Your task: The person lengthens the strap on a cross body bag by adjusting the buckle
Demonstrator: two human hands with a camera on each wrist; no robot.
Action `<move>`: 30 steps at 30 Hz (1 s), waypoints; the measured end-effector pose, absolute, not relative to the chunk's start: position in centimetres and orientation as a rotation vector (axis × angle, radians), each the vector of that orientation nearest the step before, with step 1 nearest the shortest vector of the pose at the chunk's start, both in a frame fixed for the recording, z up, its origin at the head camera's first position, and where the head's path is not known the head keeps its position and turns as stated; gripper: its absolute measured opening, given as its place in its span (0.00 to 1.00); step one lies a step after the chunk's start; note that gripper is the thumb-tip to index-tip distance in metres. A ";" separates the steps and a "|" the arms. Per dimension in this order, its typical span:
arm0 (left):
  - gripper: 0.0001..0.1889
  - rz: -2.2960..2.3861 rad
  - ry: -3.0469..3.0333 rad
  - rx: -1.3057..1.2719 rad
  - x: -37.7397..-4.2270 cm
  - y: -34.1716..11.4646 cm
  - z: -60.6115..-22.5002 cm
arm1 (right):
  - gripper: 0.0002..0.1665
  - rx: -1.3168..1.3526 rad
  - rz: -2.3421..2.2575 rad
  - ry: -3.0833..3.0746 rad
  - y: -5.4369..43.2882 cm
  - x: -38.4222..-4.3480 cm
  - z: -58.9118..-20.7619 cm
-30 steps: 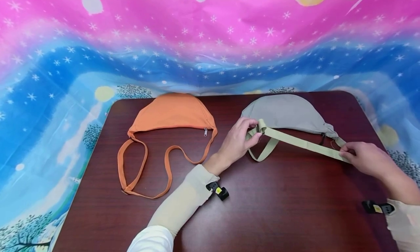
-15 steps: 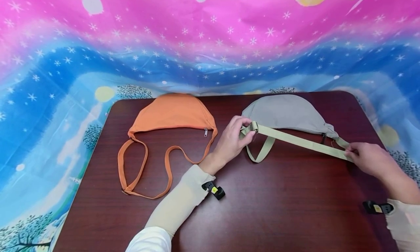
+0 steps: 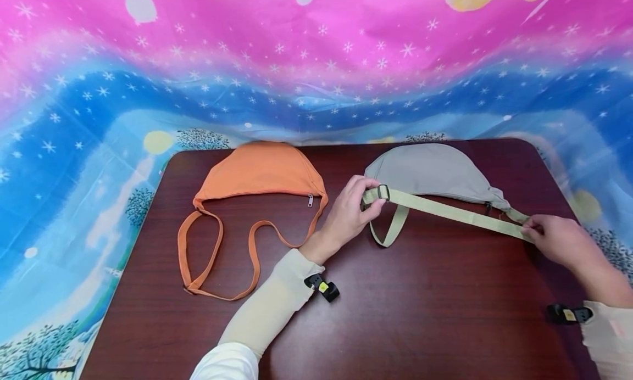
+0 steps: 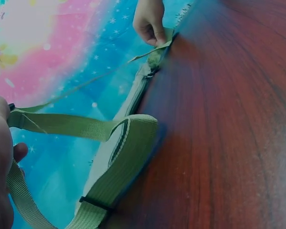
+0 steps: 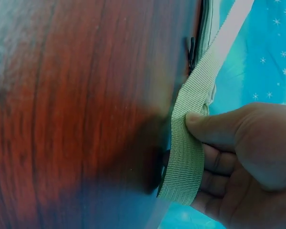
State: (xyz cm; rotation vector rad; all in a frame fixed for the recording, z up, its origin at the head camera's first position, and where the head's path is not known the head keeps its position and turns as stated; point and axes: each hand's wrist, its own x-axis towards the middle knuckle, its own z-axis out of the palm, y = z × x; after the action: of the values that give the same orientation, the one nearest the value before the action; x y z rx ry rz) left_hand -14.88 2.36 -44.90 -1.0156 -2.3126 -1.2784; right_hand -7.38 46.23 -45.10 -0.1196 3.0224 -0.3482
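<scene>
- Strap (image 3: 455, 214) of the gray bag (image 3: 430, 168): stretched nearly straight between both hands, bending back beside the right hand toward the nearest bag corner.
- Buckle (image 3: 383, 193) on that strap: at the fingertips of the left hand (image 3: 348, 208), pinched there between thumb and fingers.
- Right hand (image 3: 559, 240): gripping the strap at its far end from the buckle, thumb on top, fingers behind.
- Loop (image 3: 397, 226) of the same strap: hanging just below the left hand's fingertips, with a dark bar (image 4: 96, 203) across the webbing in the left wrist view.
- Step in hand, by judgement: adjusting the strap at the buckle; whether lengthening or shortening, cannot tell.
- Next move: likely calls for a firm pinch on the buckle with the left, a steady pull from the right, and webbing flat, free of twists.
- Gray bag: lying just beyond both hands, on the table (image 3: 420, 303), zipper edge toward them.
- Orange bag (image 3: 262, 168): beyond and to the left of the left hand, touched by neither, its own strap (image 3: 254, 253) curling loosely beside the left forearm.
</scene>
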 end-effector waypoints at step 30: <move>0.16 -1.149 -2.371 -1.236 -13.6 4.6 -45.5 | 0.22 -0.645 -0.884 3.071 32.6 -7.7 -40.0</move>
State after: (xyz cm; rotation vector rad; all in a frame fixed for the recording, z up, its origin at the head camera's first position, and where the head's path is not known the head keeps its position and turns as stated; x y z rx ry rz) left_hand -13.59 4.59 -45.46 -1.2359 -2.3713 -1.1492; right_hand -7.74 32.60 -39.97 -0.6452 3.0709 -0.8843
